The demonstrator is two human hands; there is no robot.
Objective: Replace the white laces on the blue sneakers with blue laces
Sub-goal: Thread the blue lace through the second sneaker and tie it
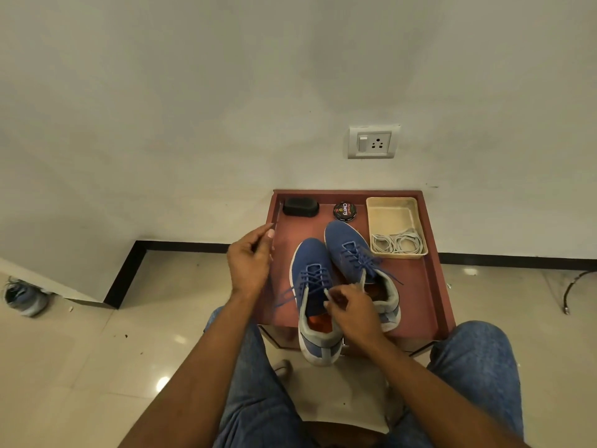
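Note:
Two blue sneakers stand side by side on a reddish-brown low table (433, 286), toes pointing away from me. Both carry blue laces. The left sneaker (311, 253) hangs its heel over the table's near edge, and a loose end of its blue lace (284, 295) trails to the left. My right hand (352, 308) pinches the grey tongue at this sneaker's opening. My left hand (250, 260) is raised left of the shoes, fingers curled, thumb against forefinger, nothing visible in it. The right sneaker (344, 237) lies just beyond. White laces (397, 245) lie coiled in a beige tray (391, 208).
A black brush (300, 207) and a round shoe polish tin (345, 211) sit at the table's far edge against the wall. Another shoe (24, 299) lies on the tiled floor at far left. A cable (578, 282) runs along the floor at right. My knees flank the table.

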